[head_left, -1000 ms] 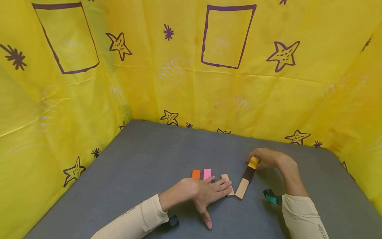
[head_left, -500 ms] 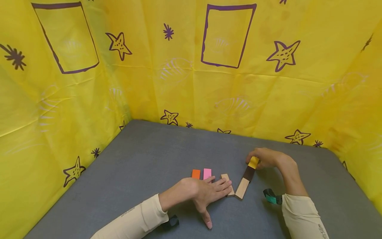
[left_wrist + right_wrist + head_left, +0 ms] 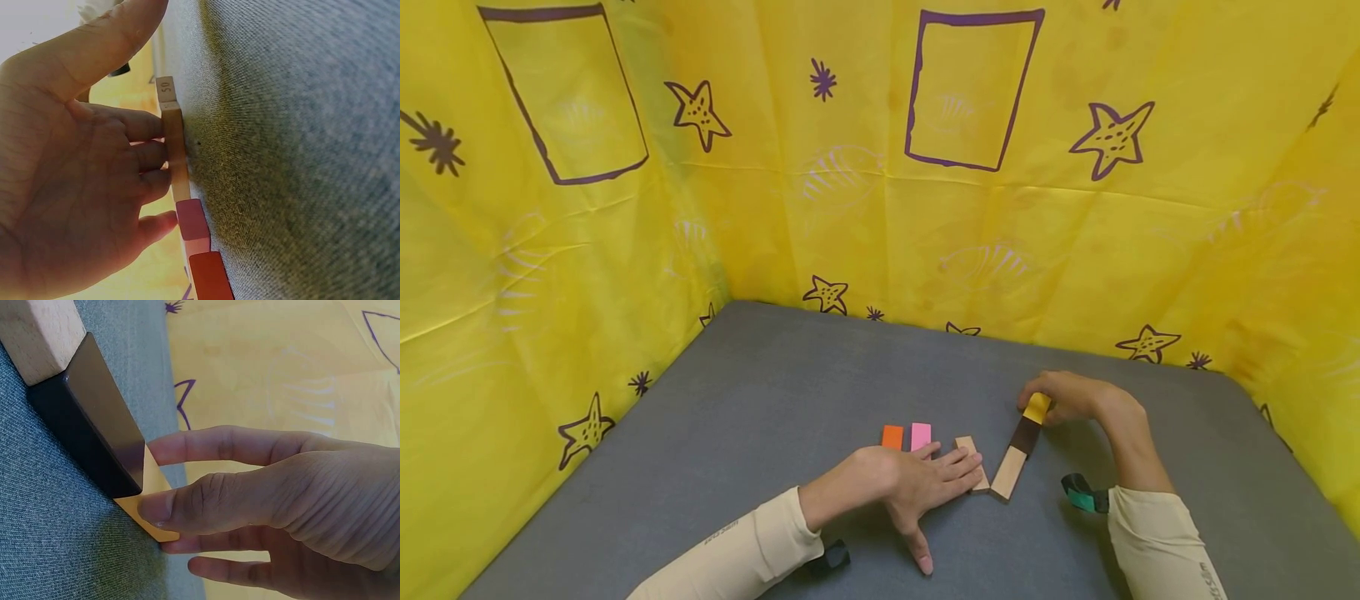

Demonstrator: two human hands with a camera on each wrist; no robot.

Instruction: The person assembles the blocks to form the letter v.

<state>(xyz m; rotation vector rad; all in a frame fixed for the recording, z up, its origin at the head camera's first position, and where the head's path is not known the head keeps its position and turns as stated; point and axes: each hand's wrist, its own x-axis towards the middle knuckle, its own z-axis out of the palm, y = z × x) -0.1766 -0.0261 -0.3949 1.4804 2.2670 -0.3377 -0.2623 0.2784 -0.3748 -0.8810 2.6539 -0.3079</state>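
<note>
In the head view my left hand [image 3: 925, 487] lies palm down, fingers straight, with fingertips on a plain wooden block [image 3: 965, 446]. One finger touches the near end of a pink block [image 3: 921, 434]; an orange block [image 3: 892, 436] lies left of it. A second plain wooden block [image 3: 1009, 475], a dark brown block [image 3: 1026, 435] and a yellow block [image 3: 1037, 406] form a slanted line, end to end. My right hand [image 3: 1075, 396] pinches the yellow block at the far end, thumb on one side, as the right wrist view shows. The two plain blocks meet at their near corners.
A grey cloth-covered surface [image 3: 805, 375] carries the blocks. Yellow fabric walls [image 3: 865, 217] with purple starfish drawings stand behind and at both sides. Dark straps [image 3: 1082, 496] hang at the wrists near the cream sleeves.
</note>
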